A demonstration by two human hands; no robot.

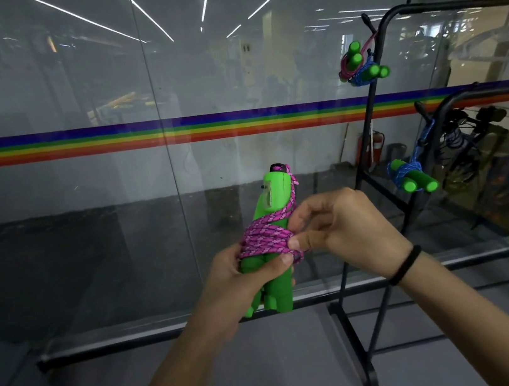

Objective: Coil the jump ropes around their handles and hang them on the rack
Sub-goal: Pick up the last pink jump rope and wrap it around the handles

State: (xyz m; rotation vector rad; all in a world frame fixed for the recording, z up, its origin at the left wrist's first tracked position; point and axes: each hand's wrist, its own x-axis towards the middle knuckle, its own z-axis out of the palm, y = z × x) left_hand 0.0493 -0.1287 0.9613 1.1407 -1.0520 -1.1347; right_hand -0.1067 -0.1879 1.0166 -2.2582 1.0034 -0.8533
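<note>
Left hand (243,280): grasps the handles (280,285) low down, left of the rack (369,116); thumb lies across the lowest turn of the coil.
Right hand (344,229): thumb and forefinger pinch the pink rope (266,234) at the coil's rack-side edge.
Rope: wound in close turns round the middle of the handles; one strand runs from the coil up to the black cap on top.
Step (judged): closing off the coil, either the last turn or tucking the end.
Method, tension: pull the pinched strand snug before letting go, or the turns will slacken.
Method, thumb: left thumb stays on the lowest turn until the end is locked under a neighbouring turn.
Method, loop: leave a free loop long enough to go over a hook; the hung bundles each hang from one.
Risk: the braid looks slippery on smooth plastic, so loose turns may slide down.
Count, ropes: four. One in hand, three on the rack.
Count, pink: two, the one in hand and the top pink bundle (350,61).
Count, blue: two, the top blue bundle (367,73) touching the pink one, and the lower blue bundle (409,174) on the lower rail.
Count, handles in hand: two, side by side.
</note>
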